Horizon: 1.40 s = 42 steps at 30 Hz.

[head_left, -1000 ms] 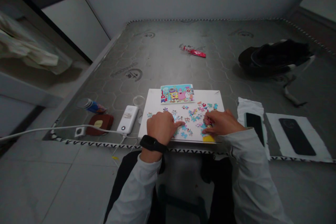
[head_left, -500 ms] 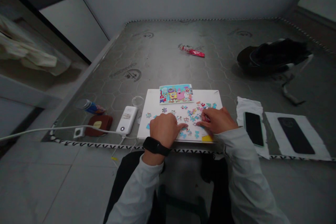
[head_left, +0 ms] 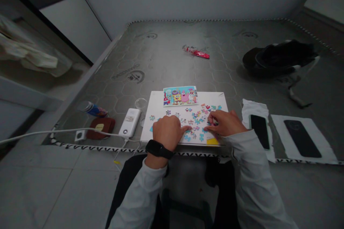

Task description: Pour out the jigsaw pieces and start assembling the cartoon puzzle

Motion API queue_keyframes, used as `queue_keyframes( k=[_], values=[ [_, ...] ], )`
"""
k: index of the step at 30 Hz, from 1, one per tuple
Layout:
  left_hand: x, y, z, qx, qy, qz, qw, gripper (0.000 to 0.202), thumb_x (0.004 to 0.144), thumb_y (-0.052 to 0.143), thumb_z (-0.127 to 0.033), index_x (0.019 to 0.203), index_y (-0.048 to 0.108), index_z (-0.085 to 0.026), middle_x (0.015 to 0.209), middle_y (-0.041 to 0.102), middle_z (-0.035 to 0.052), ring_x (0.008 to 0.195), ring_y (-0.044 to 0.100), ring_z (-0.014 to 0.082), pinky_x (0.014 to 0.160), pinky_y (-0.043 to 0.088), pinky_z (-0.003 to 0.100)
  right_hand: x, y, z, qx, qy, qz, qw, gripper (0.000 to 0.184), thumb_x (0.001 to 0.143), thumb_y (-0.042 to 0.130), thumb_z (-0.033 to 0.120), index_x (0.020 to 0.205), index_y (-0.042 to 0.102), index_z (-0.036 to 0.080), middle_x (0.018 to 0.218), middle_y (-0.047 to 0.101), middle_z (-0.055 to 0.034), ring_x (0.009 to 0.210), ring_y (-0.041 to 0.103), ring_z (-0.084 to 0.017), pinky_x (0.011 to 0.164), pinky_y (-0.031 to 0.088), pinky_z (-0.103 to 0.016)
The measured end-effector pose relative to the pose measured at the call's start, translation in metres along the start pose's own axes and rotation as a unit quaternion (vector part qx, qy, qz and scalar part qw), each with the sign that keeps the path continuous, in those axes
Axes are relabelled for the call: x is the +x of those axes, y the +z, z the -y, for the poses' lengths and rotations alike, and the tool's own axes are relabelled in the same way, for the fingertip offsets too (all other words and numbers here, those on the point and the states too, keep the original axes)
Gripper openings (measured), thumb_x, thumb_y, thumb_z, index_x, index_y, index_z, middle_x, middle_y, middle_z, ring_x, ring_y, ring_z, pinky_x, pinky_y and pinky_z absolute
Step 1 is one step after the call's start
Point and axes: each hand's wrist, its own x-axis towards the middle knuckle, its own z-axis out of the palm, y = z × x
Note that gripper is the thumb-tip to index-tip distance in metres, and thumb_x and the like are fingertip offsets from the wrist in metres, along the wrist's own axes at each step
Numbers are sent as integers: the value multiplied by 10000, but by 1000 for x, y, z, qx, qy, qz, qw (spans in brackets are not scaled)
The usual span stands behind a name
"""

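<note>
White-sleeved left hand (head_left: 167, 128) and right hand (head_left: 228, 122), grips unclear, flank many puzzle pieces (head_left: 198, 116) near one card (head_left: 180, 96).

Puzzle pieces (head_left: 198, 117) clutter the white board (head_left: 156, 101), but dim mat (head_left: 172, 71) beyond seems passable.

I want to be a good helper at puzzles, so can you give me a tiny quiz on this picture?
1. True or false: the black wristwatch with a rectangular face is on the person's right arm.

2. Which lies on the flat white rectangular board, beyond the small colourful jigsaw pieces?
A) reddish-brown rounded case
B) bright rectangular cartoon card
C) shiny red plastic wrapper

3. Which hand is nearer the dark rectangular phone at the far right?

Key: 1. False, it is on the left. 2. B. 3. The right hand.
</note>
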Motion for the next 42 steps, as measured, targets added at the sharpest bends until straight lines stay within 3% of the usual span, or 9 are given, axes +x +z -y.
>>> queue_keyframes(
  k=[5,13,22,30,36,42],
  values=[
    [-1,0,1,3,3,-4,1000,545,806,619,-726,841,807,-216,794,749,130,806,694,284,691,484,369,2,1,9,8,-23,2,1000,282,795,771,403,743,551,235,862,698,-1,838,621,-227,758,285,-357],
    [1,0,5,-5,-2,-9,1000,537,802,619,-735,814,806,-231,768,738,118,798,687,280,691,485,371,-6,-15,-24,-18,67,9,998,337,769,807,412,724,529,226,799,675,17,763,606,-210,706,251,-337],
    [1,2,5,-1,1,-16,1000,545,791,617,-747,810,805,-236,750,733,119,790,689,290,682,482,378,0,-5,-5,12,21,18,1000,304,783,776,451,744,563,239,831,707,15,802,634,-219,743,290,-349],
    [2,2,6,-4,-1,-10,1000,554,795,611,-750,836,809,-235,778,738,126,810,688,285,702,487,377,-8,-13,-32,-24,63,23,997,323,756,801,442,736,553,235,835,693,9,799,622,-227,706,268,-338],
    [2,4,6,2,3,-20,1000,577,814,576,-757,805,807,-228,766,739,131,793,694,292,679,489,378,-5,-10,-14,6,58,48,997,281,800,757,438,739,566,241,769,688,21,732,622,-210,733,292,-359],
    [2,3,4,2,1,-12,1000,561,821,580,-745,802,809,-233,768,738,129,801,691,289,683,491,377,-4,-8,-10,20,31,54,998,288,745,798,412,748,564,245,787,706,27,754,639,-214,747,301,-363]
  ],
)
